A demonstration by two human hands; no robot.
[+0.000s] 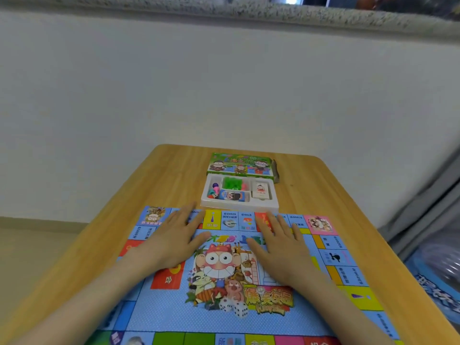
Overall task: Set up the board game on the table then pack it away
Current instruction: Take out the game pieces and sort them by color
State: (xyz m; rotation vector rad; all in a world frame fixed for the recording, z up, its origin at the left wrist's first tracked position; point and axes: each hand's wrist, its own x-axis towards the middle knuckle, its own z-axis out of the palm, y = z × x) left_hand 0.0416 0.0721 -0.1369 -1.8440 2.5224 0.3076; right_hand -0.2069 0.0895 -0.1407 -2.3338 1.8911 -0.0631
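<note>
The board lies unfolded and flat on the tabletop, filling its near half; its printed centre art (a cartoon figure with two printed dice below) reads upright toward the person, and its far row of squares runs left to right just before the tray. Its near edge is cut off by the frame, so which way its long axis runs I cannot tell.

Both hands press flat on the board's far half, palms down. The left hand has a wide grip, fingers spread and holding nothing; the right hand is the same, splayed and empty. The two hands lie apart, with the centre art between them.

Just beyond the board's far edge sits the white tray, its long side crosswise. Its left compartment holds small coloured pawns, the middle ones green pieces and a blue card pack, the right a card deck.

Touching the tray's far side lies the green box, also crosswise, picture side up.
</note>
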